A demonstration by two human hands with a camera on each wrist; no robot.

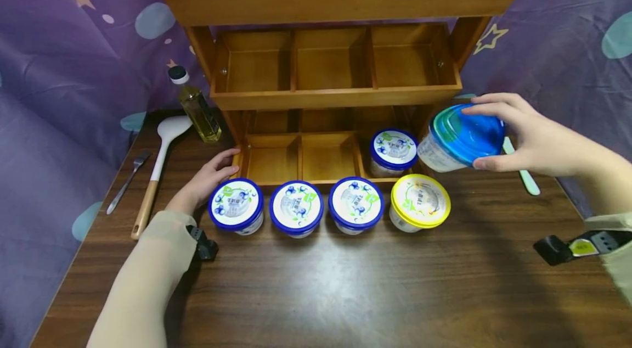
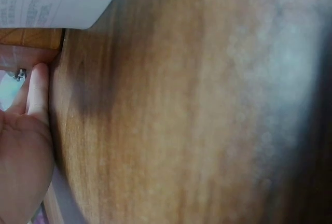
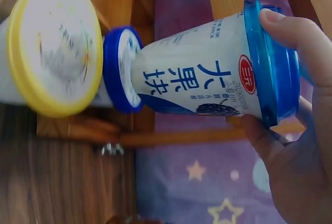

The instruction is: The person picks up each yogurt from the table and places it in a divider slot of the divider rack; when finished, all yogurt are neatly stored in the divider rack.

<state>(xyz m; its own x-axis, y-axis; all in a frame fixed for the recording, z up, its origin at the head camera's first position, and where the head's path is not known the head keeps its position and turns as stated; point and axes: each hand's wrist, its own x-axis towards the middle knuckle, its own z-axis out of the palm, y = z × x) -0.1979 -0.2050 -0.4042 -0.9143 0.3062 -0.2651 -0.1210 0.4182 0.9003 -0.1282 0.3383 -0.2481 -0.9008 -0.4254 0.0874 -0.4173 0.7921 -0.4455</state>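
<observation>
My right hand (image 1: 515, 136) grips a yogurt cup (image 3: 194, 71) by its blue plastic lid, fingers on one side and thumb on the other. The cup is tilted, held up at the right end of the wooden shelf rack (image 1: 336, 98). Close beside its base, a blue-lidded tub (image 1: 394, 149) sits in the bottom tier's right compartment. A yellow-lidded tub (image 1: 419, 201) stands in front of that tier. Against the rack's lower left side rests my left hand (image 1: 209, 177), its extended fingers touching the wood. Near it is another blue-lidded tub (image 1: 236, 202).
Two more blue-lidded tubs, a middle-left tub (image 1: 296, 206) and a middle-right tub (image 1: 356, 202), complete the front row. At left lie a fork (image 1: 129, 180) and a white-headed ladle (image 1: 163, 156), beside an oil bottle (image 1: 199, 109). A pale green utensil (image 1: 528, 178) lies right.
</observation>
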